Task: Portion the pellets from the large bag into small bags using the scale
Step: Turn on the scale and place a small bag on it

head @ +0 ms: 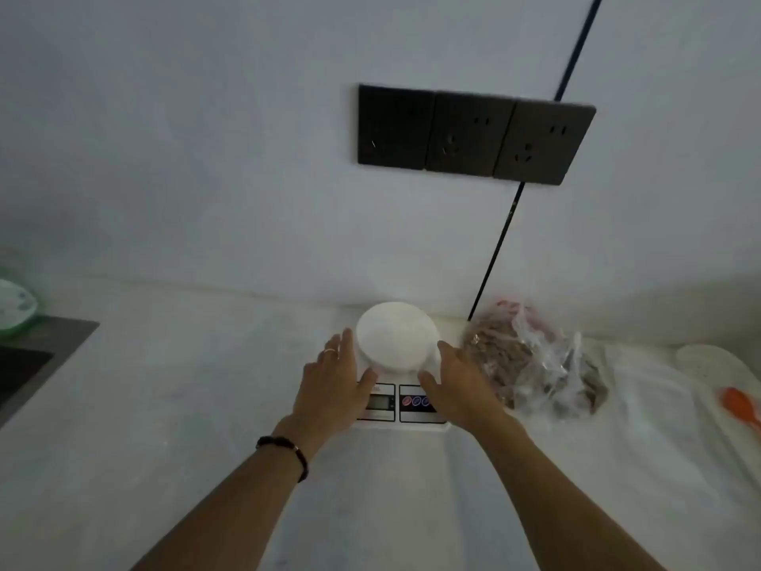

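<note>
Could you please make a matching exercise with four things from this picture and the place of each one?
Things:
1. scale
2. bag of pellets
3. orange spoon
4. sockets

Places:
A. on the wall, above the counter
B. at the far right edge of the counter
C. between the left hand and the right hand
D. just right of the scale

Pairs: 1-C, 2-D, 3-B, 4-A

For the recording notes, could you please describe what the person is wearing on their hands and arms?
Both forearms are bare, with no sleeves in view. The left hand has a thin pale ring on one finger, and the left wrist carries a dark beaded bracelet. The right hand shows no ring, watch or bracelet.
</note>
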{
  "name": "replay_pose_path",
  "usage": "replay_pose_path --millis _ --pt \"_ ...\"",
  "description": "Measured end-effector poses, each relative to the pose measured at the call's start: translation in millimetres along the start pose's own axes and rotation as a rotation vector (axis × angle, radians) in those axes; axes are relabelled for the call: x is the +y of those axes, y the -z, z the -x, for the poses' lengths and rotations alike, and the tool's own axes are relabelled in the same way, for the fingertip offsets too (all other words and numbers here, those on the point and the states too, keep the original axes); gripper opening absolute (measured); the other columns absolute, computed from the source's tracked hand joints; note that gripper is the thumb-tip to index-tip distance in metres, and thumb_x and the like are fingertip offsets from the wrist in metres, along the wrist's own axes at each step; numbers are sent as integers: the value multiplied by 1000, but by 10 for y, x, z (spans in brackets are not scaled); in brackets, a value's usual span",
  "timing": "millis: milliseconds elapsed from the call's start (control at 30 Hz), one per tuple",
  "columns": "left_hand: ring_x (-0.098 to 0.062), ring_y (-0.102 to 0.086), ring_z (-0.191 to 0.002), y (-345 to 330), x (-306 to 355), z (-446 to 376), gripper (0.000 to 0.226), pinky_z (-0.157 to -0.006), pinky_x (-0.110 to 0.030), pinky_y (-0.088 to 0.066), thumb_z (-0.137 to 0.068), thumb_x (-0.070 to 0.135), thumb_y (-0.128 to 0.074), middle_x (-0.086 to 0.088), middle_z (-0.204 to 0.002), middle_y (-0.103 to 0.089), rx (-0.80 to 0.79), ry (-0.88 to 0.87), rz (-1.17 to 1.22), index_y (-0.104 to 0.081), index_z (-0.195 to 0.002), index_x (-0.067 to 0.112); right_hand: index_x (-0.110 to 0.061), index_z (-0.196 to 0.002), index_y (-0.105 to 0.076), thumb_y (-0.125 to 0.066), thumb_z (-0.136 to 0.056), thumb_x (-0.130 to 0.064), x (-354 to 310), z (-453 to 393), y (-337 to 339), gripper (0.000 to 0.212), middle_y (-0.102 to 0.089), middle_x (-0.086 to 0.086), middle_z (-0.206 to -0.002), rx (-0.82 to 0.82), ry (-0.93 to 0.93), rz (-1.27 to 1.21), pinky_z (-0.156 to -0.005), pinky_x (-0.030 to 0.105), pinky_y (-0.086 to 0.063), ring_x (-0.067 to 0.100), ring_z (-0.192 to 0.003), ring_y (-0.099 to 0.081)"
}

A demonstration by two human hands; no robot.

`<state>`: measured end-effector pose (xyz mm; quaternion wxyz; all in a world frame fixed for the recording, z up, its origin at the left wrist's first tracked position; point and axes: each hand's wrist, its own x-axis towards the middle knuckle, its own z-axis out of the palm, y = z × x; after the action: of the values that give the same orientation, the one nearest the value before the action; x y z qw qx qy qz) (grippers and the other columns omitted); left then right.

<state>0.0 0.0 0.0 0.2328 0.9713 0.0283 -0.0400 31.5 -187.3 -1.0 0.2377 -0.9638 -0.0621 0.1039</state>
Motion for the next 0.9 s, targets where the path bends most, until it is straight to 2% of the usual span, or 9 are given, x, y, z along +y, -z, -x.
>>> replay_pose_path --millis 133,200,300,367,433,567,667,800,900 --pt "-31 -47 -124 -79 -41 -166 59 -99 -45 -45 -94 40 -47 -13 -136 -50 -51 44 180 -30 -144 13 -3 -131 -44 -52 -95 -38 20 -156 -100 50 -56 17 -123 -47 -133 -79 -83 34 -48 30 -106 -57" --pt "-32 -47 -120 -144 -50 -196 52 -97 -47 -46 -91 40 -49 -13 -127 -55 -73 70 213 -43 -136 14 -2 -127 -49 -54 -94 -37 35 -171 -155 48 -58 17 -121 -70 -177 -78 -78 29 -45 30 -104 -57" --pt "-32 -48 -122 -151 -7 -190 45 -100 -42 -43 -92 37 -52 -11 -123 -59 -94 133 271 -53 -129 11 -1 -124 -50 -55 -94 -37 9 -139 -197 48 -54 20 -126 -60 -193 -60 -81 29 -42 33 -109 -55" --pt "-28 -55 -116 -143 16 -171 40 -95 -29 -43 -94 30 -54 -9 -120 -63 -113 167 323 -56 -127 8 0 -123 -50 -56 -93 -37 -4 -101 -234 48 -52 21 -128 -52 -208 -53 -83 30 -41 34 -112 -53" --pt "-25 -54 -117 -136 11 -94 41 -91 -25 -41 -94 26 -53 -9 -127 -61 -135 158 356 -55 -131 9 0 -122 -52 -57 -93 -36 -12 -14 -255 47 -52 22 -128 -41 -223 -54 -86 32 -43 34 -113 -53" --pt "-28 -45 -129 -200 -20 196 50 -100 -28 -36 -95 26 -52 -15 -141 -49 -168 114 340 -47 -140 6 -1 -122 -51 -56 -93 -36 52 316 -282 45 -52 20 -126 -32 -267 -65 -93 38 -46 34 -113 -52" --pt "-30 -42 -130 -277 61 510 51 -101 -29 -35 -94 27 -54 -19 -140 -46 -179 93 315 -46 -138 3 -1 -124 -50 -55 -94 -34 125 646 -253 45 -51 18 -125 -33 -286 -59 -90 36 -45 33 -110 -53" --pt "-32 -41 -128 -416 187 950 51 -100 -33 -37 -88 30 -62 -17 -130 -49 -209 32 262 -51 -129 1 -2 -120 -50 -52 -94 -27 296 1113 -220 36 -50 17 -121 -45 -294 -43 -83 32 -41 31 -108 -52" --pt "-28 -44 -120 -538 283 1261 55 -90 -33 -45 -68 48 -68 -8 -117 -49 -222 -8 251 -53 -106 11 -3 -112 -49 -51 -93 -23 460 1427 -208 28 -49 14 -115 -35 -287 -46 -79 30 -39 30 -104 -51"
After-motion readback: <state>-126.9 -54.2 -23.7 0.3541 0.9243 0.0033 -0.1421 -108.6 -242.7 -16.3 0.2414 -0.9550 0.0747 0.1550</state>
